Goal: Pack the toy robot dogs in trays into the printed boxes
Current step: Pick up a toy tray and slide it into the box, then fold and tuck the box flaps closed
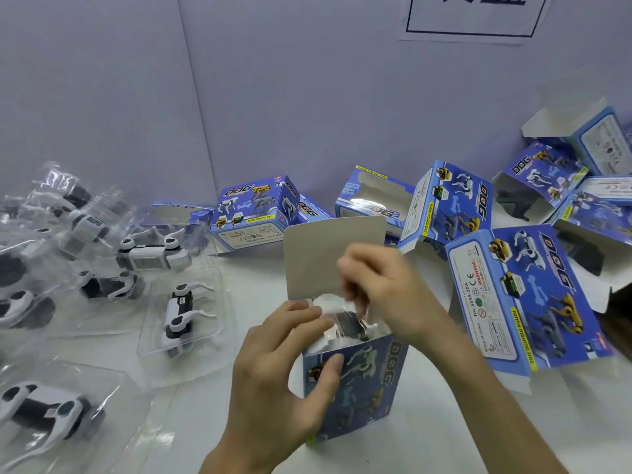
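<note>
Gripping the box [362, 381], left fingers [330, 367] curl around it; right fingers [359, 268] pinch the tray [333, 304] inside.

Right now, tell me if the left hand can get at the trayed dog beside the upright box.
Probably, once freed: the left hand grips the box, and only bare table separates it from the trayed dog.

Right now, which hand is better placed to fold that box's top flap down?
Likely right: the right hand is at the tray in the open top, beside the raised flap; the left hand grips the box.
</note>
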{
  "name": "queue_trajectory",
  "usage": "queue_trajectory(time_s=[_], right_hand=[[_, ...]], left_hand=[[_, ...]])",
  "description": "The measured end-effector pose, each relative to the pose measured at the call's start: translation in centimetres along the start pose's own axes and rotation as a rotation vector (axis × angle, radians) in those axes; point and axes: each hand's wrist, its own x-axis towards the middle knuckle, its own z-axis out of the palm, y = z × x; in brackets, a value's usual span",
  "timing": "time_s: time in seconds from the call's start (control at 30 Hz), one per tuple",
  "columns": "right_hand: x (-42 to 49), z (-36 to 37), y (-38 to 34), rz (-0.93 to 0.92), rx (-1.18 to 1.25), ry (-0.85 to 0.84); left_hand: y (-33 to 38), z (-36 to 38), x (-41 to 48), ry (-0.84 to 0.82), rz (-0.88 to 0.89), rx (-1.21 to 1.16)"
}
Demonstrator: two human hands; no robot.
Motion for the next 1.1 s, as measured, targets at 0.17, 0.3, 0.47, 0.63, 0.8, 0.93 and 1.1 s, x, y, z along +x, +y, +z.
queue_trajectory(time_s=[0.17, 0.3, 0.47, 0.63, 0.8, 0.93, 1.1], right_hand=[[-4.0, -1.1, 2.7, 0.025, 0.077, 0.681], [-6.0, 0.7, 5.2, 0.237, 0.322, 0.551], [-6.0, 2.9, 4.9, 0.107, 0.326, 0.731], [-6.0, 2.8, 4.5, -0.029, 0.089, 0.641], [-6.7, 1.9, 4.7, 0.020, 0.143, 0.429], [-5.9, 0.4, 5.0, 0.131, 0.346, 0.381], [-4.7, -1.4, 5.1, 0.208, 0.331, 0.304]], left_hand=[[3.2, -1.7, 1.5, -0.241, 0.038, 0.352], [5.5, -1.0, 2.6, -0.467, 0.097, 0.584], [6.3, -0.7, 3.5, -0.670, -0.011, 0.645], [5.7, -0.6, 3.7, -0.735, 0.036, 0.667], [5.6, -0.5, 4.1, -0.677, 0.047, 0.550], [6.4, 0.4, 4.4, -0.706, 0.098, 0.646], [6.9, 0.9, 5.6, -0.788, 0.031, 0.721]])
